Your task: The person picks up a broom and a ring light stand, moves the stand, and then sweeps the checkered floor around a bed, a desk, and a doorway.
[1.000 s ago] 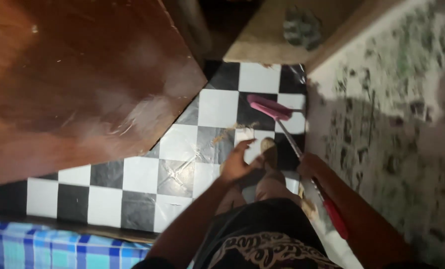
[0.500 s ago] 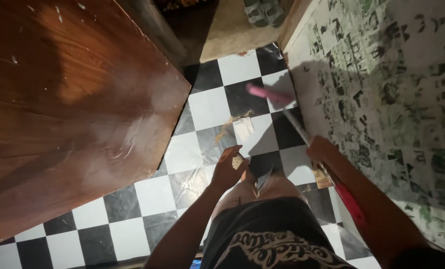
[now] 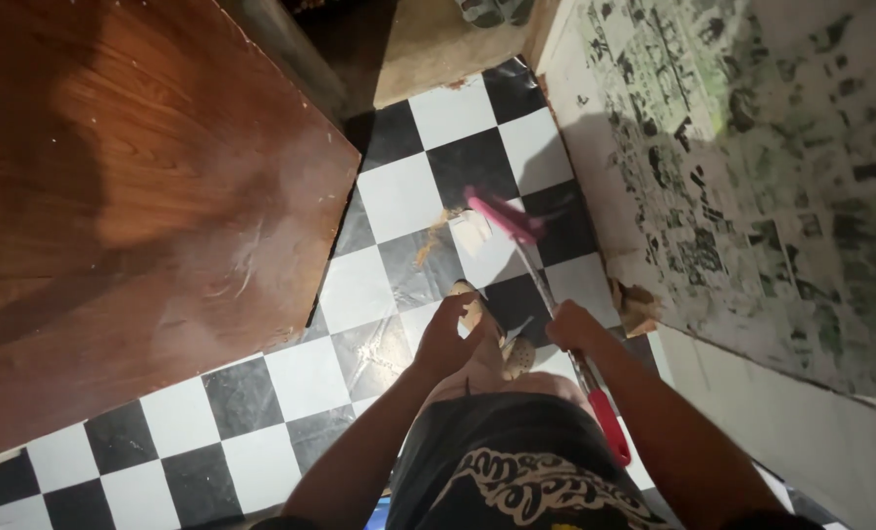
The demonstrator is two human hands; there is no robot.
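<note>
On checkered floor [image 3: 261,393], right hand [image 3: 570,329] grips broom [image 3: 516,231]; left hand [image 3: 448,339] hangs loose.

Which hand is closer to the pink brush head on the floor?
Right. The right hand grips the broom's handle, directly down the stick from the pink brush head. The left hand hangs off to the side over the checkered floor, slightly farther away and touching nothing.

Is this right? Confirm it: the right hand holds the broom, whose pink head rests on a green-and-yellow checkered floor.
Not quite. The head view shows the floor is black-and-white checkered, not green-and-yellow. The rest stands: the right hand holds the broom, its pink head on the floor.
</note>
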